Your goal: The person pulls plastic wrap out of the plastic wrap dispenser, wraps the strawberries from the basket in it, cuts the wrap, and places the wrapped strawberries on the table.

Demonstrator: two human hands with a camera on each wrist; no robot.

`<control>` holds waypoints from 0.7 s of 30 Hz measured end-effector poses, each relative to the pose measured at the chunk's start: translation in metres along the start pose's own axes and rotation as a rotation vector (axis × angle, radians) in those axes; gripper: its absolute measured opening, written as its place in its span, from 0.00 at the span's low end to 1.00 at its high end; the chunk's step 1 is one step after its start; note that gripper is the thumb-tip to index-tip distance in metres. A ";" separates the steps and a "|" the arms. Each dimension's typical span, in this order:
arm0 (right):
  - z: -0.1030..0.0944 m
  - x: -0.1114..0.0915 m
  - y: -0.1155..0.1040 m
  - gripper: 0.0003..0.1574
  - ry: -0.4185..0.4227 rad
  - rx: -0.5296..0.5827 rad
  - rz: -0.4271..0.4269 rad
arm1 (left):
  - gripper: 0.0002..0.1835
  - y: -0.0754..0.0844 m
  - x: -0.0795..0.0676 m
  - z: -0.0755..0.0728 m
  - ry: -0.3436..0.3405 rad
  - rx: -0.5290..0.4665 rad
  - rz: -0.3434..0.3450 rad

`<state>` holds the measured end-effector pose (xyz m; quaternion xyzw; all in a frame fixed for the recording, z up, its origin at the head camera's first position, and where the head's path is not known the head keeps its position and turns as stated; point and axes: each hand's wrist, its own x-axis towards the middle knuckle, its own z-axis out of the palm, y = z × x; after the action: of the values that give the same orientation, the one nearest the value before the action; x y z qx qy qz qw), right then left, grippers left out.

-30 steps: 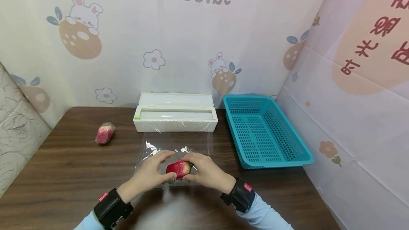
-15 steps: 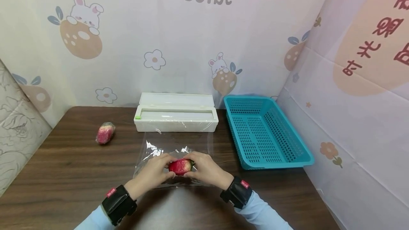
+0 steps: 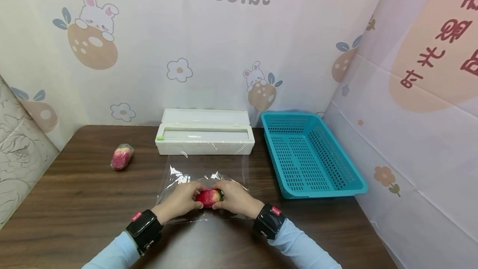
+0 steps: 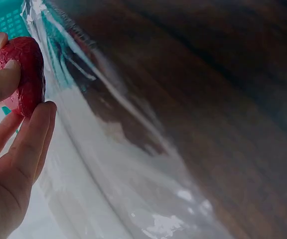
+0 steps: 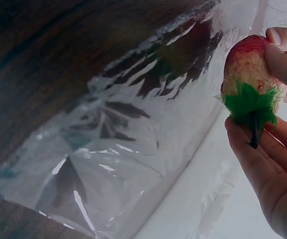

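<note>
An artificial strawberry (image 3: 210, 197), red with a pale top, is held low over a sheet of clear plastic wrap (image 3: 209, 168) by both hands. My left hand (image 3: 181, 199) grips its red end, fingers and thumb on either side. At the leafy end my right hand (image 3: 235, 196) holds it the same way. The right wrist view shows the green leaves and dark stem of the strawberry (image 5: 248, 72) above the fingertips. Seen from the left wrist, the red surface of the strawberry (image 4: 31, 69) sits between thumb and fingers.
Behind the hands stands a white cling film dispenser (image 3: 204, 147), lid raised, the sheet running from it toward me. A blue-green plastic basket (image 3: 278, 169) is at the right. At the left lies another strawberry (image 3: 122, 156), wrapped in film.
The left hand has moved right and closed in on the strawberry. Both hands now sit nearer each other, with wrists drawn slightly inward. The dispenser, basket and wrapped strawberry have stayed put.
</note>
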<state>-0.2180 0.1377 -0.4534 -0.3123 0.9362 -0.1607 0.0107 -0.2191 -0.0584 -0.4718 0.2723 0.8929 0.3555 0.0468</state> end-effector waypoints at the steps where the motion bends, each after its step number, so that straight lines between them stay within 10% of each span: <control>1: 0.001 0.000 0.000 0.29 -0.001 -0.011 -0.007 | 0.20 -0.001 0.000 0.001 0.000 0.000 0.000; 15: 0.003 0.008 0.000 0.27 -0.073 0.012 0.015 | 0.17 -0.007 -0.002 0.004 -0.006 0.012 -0.039; 21: 0.000 0.009 0.002 0.28 -0.090 -0.014 0.026 | 0.09 0.000 -0.013 0.006 0.101 0.176 -0.014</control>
<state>-0.2264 0.1336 -0.4532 -0.3071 0.9399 -0.1397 0.0526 -0.2060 -0.0613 -0.4779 0.2508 0.9238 0.2887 -0.0198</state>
